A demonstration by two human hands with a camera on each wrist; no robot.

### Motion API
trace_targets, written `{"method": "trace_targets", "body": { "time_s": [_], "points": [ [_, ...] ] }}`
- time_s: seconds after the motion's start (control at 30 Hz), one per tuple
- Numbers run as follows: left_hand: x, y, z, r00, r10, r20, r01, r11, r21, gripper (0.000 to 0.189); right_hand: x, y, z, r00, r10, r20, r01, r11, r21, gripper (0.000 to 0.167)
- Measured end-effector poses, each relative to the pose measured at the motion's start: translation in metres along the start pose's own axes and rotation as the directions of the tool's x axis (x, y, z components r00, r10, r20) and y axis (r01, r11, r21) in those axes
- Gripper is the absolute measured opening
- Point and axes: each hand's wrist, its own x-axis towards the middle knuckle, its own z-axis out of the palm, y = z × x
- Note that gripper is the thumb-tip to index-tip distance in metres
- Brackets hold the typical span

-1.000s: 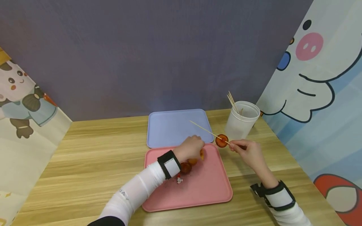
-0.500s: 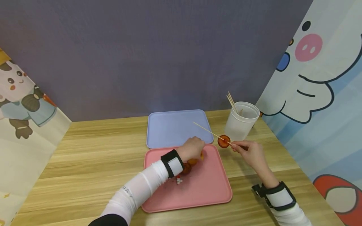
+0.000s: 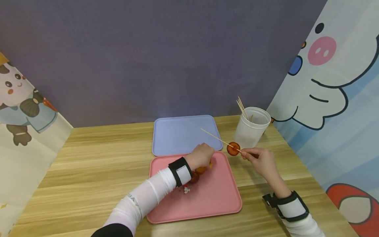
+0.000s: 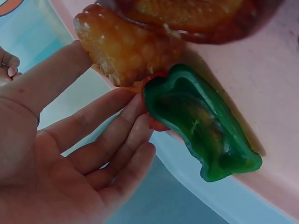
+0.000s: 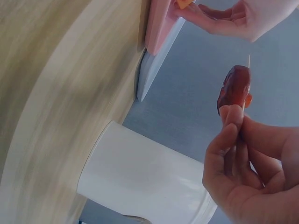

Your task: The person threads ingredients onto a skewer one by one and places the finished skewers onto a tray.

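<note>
My right hand [image 3: 259, 161] pinches the near end of a thin bamboo skewer [image 3: 213, 135]. A dark red round slice [image 3: 233, 148] is threaded on it near the fingertips, edge-on in the right wrist view. The skewer's other end points up-left over the blue tray. Over the pink tray [image 3: 211, 204], my left hand [image 3: 200, 155] has thumb and forefinger at a yellow corn piece [image 4: 126, 46], and appears to pinch it. The contact is partly hidden. Beside the fingertips lie a green pepper piece [image 4: 205, 126] and a dark red piece with orange inside [image 4: 191, 18].
A white bucket [image 3: 248, 133] with several skewers [image 3: 241, 107] stands at the back right. The blue tray [image 3: 177, 135] lies behind the pink one. A small white-and-red bit [image 3: 186, 189] sits on the pink tray. A grey panel [image 3: 148, 65] rises behind the table.
The left wrist moved slightly right and up, then held still, and less of the yellow piece shows under the hand. The right hand with the skewer has barely shifted.
</note>
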Motion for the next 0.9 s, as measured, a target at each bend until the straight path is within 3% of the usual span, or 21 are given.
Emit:
{"method": "trace_targets", "body": {
  "time_s": [0.4,0.53,0.63,0.67,0.73,0.9],
  "points": [
    [-0.001,-0.004,0.001,1.0,0.007,-0.003,-0.007,1.0,-0.021,0.018,0.002,0.002,0.005,1.0,-0.008,0.007,0.008,1.0,-0.017,0.008],
    [-0.004,-0.013,0.003,0.998,0.025,-0.064,-0.028,0.998,-0.052,0.019,0.002,0.001,0.005,1.0,-0.005,0.002,0.005,1.0,-0.011,0.008],
    [-0.01,-0.023,0.002,0.993,0.008,-0.119,-0.028,0.985,-0.17,0.025,0.003,-0.001,0.004,1.0,-0.014,-0.014,0.014,1.0,-0.005,0.007],
    [-0.013,-0.027,0.001,0.991,-0.007,-0.133,-0.025,0.971,-0.237,0.03,0.003,-0.001,0.004,1.0,-0.021,-0.021,0.02,1.0,-0.005,0.007],
    [-0.021,-0.035,-0.001,0.987,-0.046,-0.156,-0.019,0.921,-0.388,0.042,0.004,-0.004,0.003,0.999,-0.031,-0.029,0.031,0.999,0.008,0.007],
    [-0.039,-0.055,-0.001,0.965,-0.161,-0.207,-0.018,0.747,-0.664,0.048,0.009,-0.012,0.003,0.999,-0.035,-0.033,0.036,0.998,0.041,0.009]
  ]
}}
